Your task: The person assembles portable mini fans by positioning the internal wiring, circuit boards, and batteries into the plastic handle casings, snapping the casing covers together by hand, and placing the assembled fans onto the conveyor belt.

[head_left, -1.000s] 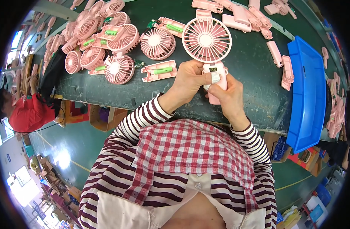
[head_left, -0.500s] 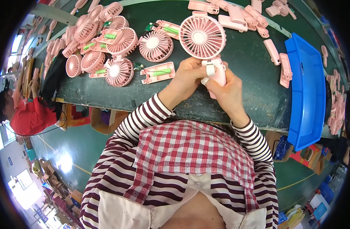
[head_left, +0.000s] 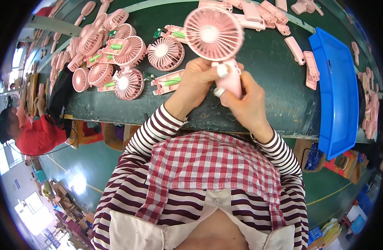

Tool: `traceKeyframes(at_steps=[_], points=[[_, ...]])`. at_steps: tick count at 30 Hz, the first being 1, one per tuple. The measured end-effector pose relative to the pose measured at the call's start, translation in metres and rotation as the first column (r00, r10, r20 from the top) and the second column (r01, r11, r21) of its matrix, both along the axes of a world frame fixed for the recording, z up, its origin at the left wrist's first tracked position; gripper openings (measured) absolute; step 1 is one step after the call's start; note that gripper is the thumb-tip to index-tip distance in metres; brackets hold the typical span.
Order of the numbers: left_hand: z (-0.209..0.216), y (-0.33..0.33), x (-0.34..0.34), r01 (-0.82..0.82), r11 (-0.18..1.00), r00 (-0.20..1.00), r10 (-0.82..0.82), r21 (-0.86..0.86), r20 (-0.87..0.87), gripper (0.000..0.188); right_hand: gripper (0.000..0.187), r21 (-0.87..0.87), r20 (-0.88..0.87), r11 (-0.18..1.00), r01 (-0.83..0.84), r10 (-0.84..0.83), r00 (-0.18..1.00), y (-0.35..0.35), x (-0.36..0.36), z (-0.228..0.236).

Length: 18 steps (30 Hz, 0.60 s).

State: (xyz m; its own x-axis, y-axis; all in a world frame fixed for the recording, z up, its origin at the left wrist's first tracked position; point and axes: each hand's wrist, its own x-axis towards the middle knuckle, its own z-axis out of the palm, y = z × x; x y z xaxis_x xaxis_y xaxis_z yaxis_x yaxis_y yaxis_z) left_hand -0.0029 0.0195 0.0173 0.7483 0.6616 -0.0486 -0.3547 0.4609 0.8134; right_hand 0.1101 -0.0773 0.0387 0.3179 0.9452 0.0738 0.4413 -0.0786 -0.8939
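A pink handheld fan (head_left: 213, 35) is held upright over the dark green bench, its round slatted head away from me. My left hand (head_left: 201, 79) is closed round the upper left of the handle, thumb across the front near the neck. Lower on the handle's right side, my right hand (head_left: 246, 98) grips it, thumb pressed on the front. White wraps cover both thumb tips. Just left of my left hand lies an open pink handle shell (head_left: 168, 82) with a green battery inside, partly hidden by my wrist.
Several open fans with batteries and wires (head_left: 129, 52) are heaped at the left. Pink handle covers (head_left: 295, 50) lie to the right, with more at the far edge. A blue tray (head_left: 336, 96) stands at the bench's right end. A person in red (head_left: 39, 129) sits at far left.
The fan has shifted slightly left and tilted, its head appearing larger. Both hands stay on the handle; my left hand has moved a little left. The whole view has turned slightly.
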Motion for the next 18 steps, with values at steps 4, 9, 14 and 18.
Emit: traceKeyframes(at_steps=[4,9,14,18], points=[[0.013,-0.003,-0.003,0.009,0.995,0.991,0.005,0.101,-0.135,0.044,0.036,0.058,-0.926,0.967,-0.250,0.145,0.347,0.003,0.025,-0.019],[0.014,-0.002,-0.002,-0.029,0.995,0.998,0.024,-0.093,-0.059,0.042,0.038,0.134,-0.961,0.947,-0.291,0.196,0.197,0.004,0.027,-0.017],[0.014,-0.011,0.009,-0.124,0.985,0.984,0.106,-0.123,-0.139,0.023,0.031,-0.021,-0.393,0.997,-0.077,0.063,0.918,0.007,0.017,-0.023],[-0.003,-0.015,0.006,-0.101,0.979,0.994,0.094,-0.175,-0.048,0.027,0.029,-0.181,-0.425,0.979,-0.093,0.008,0.905,0.008,0.014,-0.012]])
